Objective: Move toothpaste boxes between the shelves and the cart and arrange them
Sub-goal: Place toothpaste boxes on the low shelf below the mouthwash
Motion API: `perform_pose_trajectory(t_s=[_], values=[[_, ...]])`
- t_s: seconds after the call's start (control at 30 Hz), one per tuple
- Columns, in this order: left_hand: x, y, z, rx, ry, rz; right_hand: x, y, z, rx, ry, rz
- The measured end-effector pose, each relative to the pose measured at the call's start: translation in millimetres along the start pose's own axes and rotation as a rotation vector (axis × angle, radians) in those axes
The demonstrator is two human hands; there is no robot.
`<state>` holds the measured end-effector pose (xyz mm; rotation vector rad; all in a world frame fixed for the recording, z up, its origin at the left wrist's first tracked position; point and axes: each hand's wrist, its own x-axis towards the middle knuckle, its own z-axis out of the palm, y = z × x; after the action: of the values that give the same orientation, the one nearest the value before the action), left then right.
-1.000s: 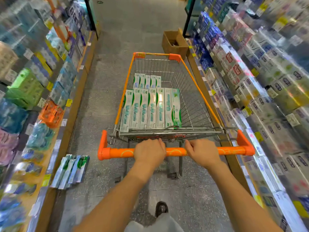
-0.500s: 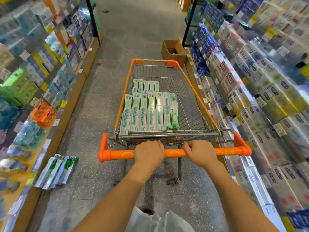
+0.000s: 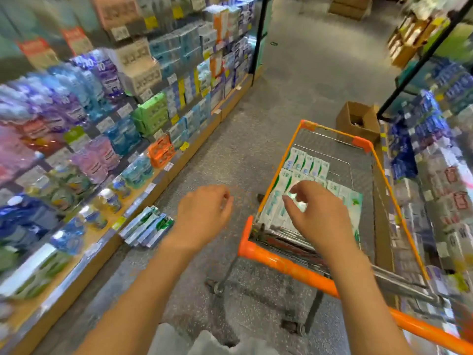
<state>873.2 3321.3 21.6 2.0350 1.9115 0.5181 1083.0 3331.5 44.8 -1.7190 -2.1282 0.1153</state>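
Observation:
An orange-framed wire cart [image 3: 289, 270] stands at the right of the aisle. Several white and green toothpaste boxes [image 3: 307, 162] lie in rows on its floor. My right hand [image 3: 317, 213] hovers over the near row with loosely curled fingers and holds nothing. My left hand [image 3: 202, 216] hangs in the air left of the cart, above the floor, also with nothing in it. A small stack of toothpaste boxes [image 3: 147, 226] lies on the floor against the left shelf base.
Stocked shelves [image 3: 107, 139] line the left side, and more shelves [image 3: 440, 190] stand close along the cart's right side. An open cardboard box [image 3: 358, 120] sits on the floor beyond the cart. The grey aisle floor [image 3: 294, 80] runs on ahead.
Both hands have let go of the orange cart handle. The right hand has moved over the boxes in the cart, the left hand out to the left. The view has swung left.

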Motion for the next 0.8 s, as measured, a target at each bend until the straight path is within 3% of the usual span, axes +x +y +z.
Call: perform_pose_trajectory(t_s=[0.13, 0.27, 0.5, 0.63, 0.8], values=[[-18, -113, -31, -0.066, 0.074, -0.297, 32, -77, 59, 0.105, -0.025, -0.166], [-27, -211, -54, -0.009, 0.1, -0.462, 72, -161, 119, 0.228, -0.068, -0.234], [13, -355, -101, 0.079, 0.09, -0.446, 143, -277, 198, 0.223, -0.055, -0.295], [40, -400, -104, 0.087, 0.077, -0.423, 173, -301, 229, 0.222, -0.072, -0.338], [54, -439, -63, 0.06, -0.027, -0.45, 200, -303, 298, 0.249, -0.231, -0.372]])
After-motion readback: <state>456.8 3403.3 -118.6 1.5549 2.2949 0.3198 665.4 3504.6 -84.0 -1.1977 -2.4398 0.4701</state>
